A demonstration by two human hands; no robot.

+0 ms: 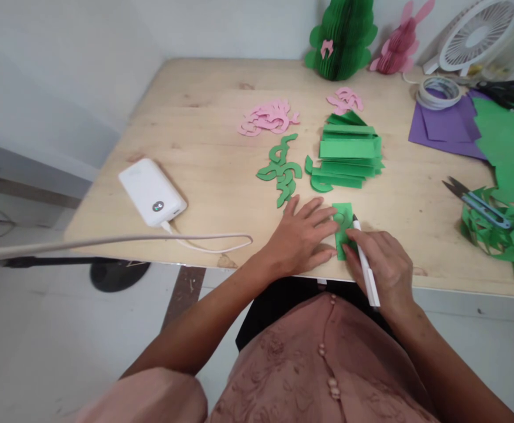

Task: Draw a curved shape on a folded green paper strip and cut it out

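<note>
A small green paper piece lies near the table's front edge, with a faint curved outline on it. My left hand rests flat with its fingers spread, fingertips at the paper's left edge. In my right hand is a white pen, held between thumb and fingers, its dark tip at the paper's upper right. Just beyond the paper are green curved cutouts and a stack of folded green strips.
Pink cutouts lie farther back. A white power bank with a cable sits left. On the right are thread snips on green scraps, purple paper, tape rolls and black scissors. A fan stands behind.
</note>
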